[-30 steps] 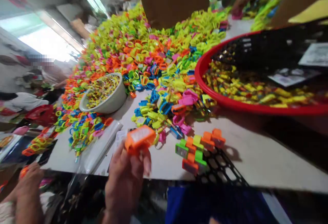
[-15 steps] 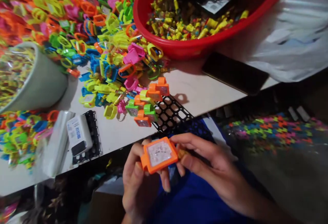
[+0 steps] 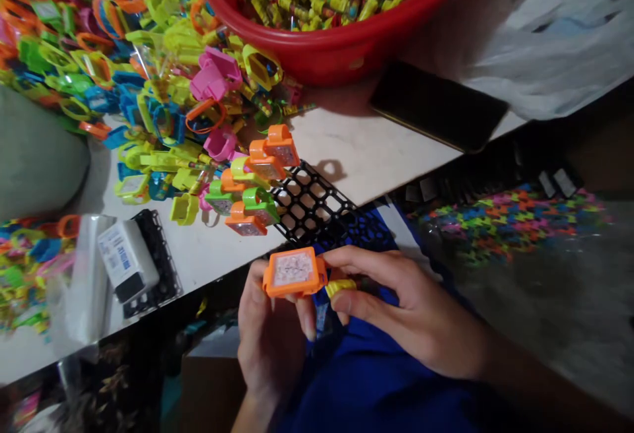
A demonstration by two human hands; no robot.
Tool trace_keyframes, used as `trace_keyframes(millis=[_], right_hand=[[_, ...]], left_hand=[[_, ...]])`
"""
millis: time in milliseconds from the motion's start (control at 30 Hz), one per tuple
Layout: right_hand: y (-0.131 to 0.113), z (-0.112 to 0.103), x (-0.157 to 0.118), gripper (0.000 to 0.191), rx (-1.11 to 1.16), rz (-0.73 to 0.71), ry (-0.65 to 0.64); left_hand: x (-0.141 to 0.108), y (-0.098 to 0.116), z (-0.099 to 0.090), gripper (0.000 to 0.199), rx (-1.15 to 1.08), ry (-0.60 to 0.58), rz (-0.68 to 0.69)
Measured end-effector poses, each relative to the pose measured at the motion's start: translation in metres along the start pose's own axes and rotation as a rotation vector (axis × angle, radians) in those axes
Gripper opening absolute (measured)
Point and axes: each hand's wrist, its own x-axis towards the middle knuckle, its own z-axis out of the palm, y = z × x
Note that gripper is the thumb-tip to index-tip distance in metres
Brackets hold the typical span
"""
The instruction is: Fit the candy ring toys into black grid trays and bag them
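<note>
An orange toy watch [image 3: 293, 271] with a square, clear-covered face is held face up by my left hand [image 3: 270, 344], its fingers curled round the left side and underneath. My right hand [image 3: 416, 314] pinches a small yellow wrapped piece [image 3: 341, 286] between thumb and fingers, just at the watch's right end. Part of that piece is hidden by the thumb. Beyond my hands, several orange, green and yellow toy watches [image 3: 247, 220] stand on a black plastic grid [image 3: 317, 205] at the table's edge.
A heap of colourful toy watches [image 3: 163, 109] covers the table's left. Behind it stand a red basin [image 3: 337, 57] of small yellow-wrapped pieces and a pale bucket [image 3: 39, 156]. A dark phone [image 3: 438, 106], a white labelled block [image 3: 127, 260] and plastic bags [image 3: 555, 37] lie around.
My hands and the orange watch have shifted slightly left and up in view, and the watch is turned more level. More of the yellow piece shows. The camera view has moved nearer the table.
</note>
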Motion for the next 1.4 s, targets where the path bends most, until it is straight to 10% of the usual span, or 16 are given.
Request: trace_keyframes(millis=[833, 1067, 1200, 1400], right_hand=[[0.027, -0.011, 0.005, 0.02, -0.291, -0.052, 0.064], [0.034, -0.026, -0.008, 0.027, -0.679, -0.152, 0.074], [0.027, -0.036, 0.02, 0.012, -0.514, -0.242, 0.266], [0.035, -0.023, 0.086, 0.012, -0.714, -0.388, 0.408]], left_hand=[[-0.003, -0.024, -0.023, 0.031, 0.211, 0.102, 0.072], [0.016, -0.032, -0.046, 0.016, 0.615, 0.165, 0.437], [0.04, -0.035, -0.055, 0.029, 0.713, 0.386, 0.441], [0.063, -0.026, -0.062, 0.009, 1.071, 0.192, 0.51]])
